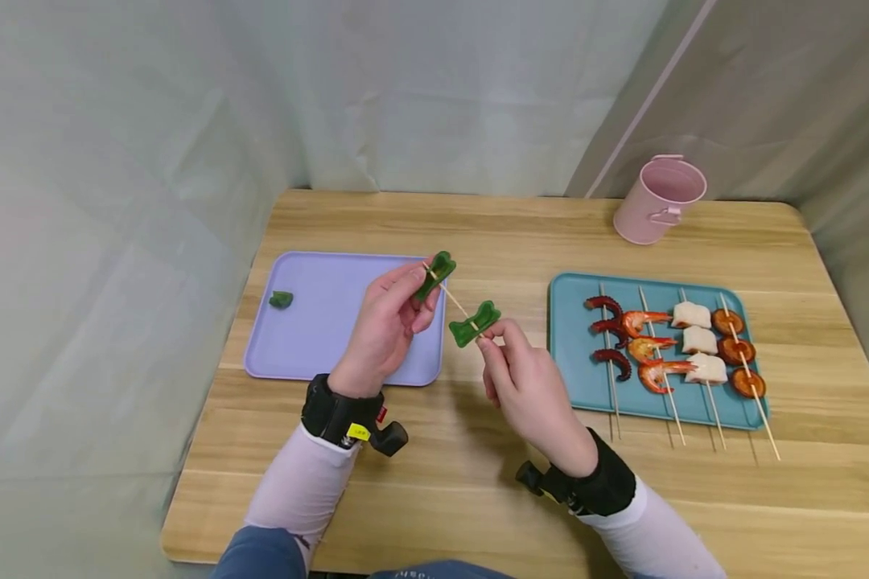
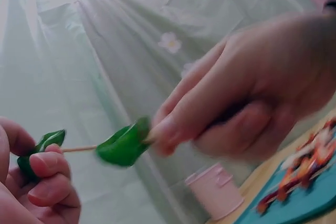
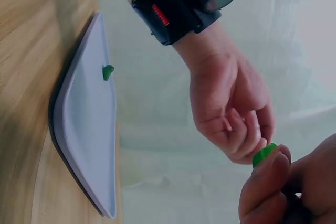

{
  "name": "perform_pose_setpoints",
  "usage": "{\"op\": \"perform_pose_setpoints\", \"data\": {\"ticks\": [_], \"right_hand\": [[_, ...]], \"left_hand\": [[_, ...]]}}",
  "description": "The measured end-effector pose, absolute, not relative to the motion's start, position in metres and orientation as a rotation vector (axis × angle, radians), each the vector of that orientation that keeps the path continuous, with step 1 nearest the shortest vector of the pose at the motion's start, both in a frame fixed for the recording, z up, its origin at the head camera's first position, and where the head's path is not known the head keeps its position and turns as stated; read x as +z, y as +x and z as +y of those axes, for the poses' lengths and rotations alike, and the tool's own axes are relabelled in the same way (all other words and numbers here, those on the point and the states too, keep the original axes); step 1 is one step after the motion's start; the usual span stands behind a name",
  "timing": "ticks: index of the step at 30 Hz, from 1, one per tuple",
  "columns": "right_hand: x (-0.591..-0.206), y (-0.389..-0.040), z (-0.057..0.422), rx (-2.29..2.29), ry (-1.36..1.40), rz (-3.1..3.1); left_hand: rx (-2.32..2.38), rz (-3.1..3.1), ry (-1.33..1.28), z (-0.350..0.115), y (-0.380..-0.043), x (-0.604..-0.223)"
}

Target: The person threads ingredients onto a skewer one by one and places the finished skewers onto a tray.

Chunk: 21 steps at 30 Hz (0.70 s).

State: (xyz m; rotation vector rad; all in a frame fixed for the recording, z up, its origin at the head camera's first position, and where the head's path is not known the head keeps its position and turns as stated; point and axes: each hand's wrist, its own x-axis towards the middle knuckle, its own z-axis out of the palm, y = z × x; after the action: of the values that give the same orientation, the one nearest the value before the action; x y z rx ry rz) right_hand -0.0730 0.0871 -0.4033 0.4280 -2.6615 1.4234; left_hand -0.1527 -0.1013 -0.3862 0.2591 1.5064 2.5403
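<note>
Above the table, between both hands, a thin wooden skewer [image 1: 454, 300] runs through two curved pieces of green pepper. My left hand [image 1: 385, 326] pinches one green pepper piece [image 1: 443, 265] between thumb and fingers, and the skewer's tip sticks out past it. The other green pepper piece [image 1: 487, 313] sits lower on the stick, right by the fingertips of my right hand [image 1: 532, 390]. Thumb and forefinger of that hand pinch the skewer's lower end, mostly hidden by them. In the left wrist view a bare stretch of stick separates the two pieces [image 2: 123, 145].
A lavender tray [image 1: 311, 322] at left bears one small green pepper piece [image 1: 281, 299]. On the blue tray [image 1: 568, 346] at right lie several loaded skewers: tentacles [image 1: 611, 360], shrimp [image 1: 655, 374], white pieces [image 1: 698, 339] and brown round slices [image 1: 736, 351]. A pink bucket [image 1: 644, 213] stands behind.
</note>
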Motion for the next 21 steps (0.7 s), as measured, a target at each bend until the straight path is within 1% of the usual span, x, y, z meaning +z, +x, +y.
{"op": "perform_pose_setpoints", "data": {"ticks": [8,12,21], "right_hand": [[-0.405,-0.074,0.088,1.392,0.424,-2.617],[-0.406,-0.076,0.091,1.438,0.426,-2.597],[-0.407,-0.083,0.094,1.428,0.411,-2.561]], "left_hand": [[2.497,1.505,0.287,-0.101,-0.150,-0.386],[2.381,1.546,0.309,-0.098,-0.149,-0.388],[2.203,1.884,0.399,-0.090,-0.150,-0.392]]}}
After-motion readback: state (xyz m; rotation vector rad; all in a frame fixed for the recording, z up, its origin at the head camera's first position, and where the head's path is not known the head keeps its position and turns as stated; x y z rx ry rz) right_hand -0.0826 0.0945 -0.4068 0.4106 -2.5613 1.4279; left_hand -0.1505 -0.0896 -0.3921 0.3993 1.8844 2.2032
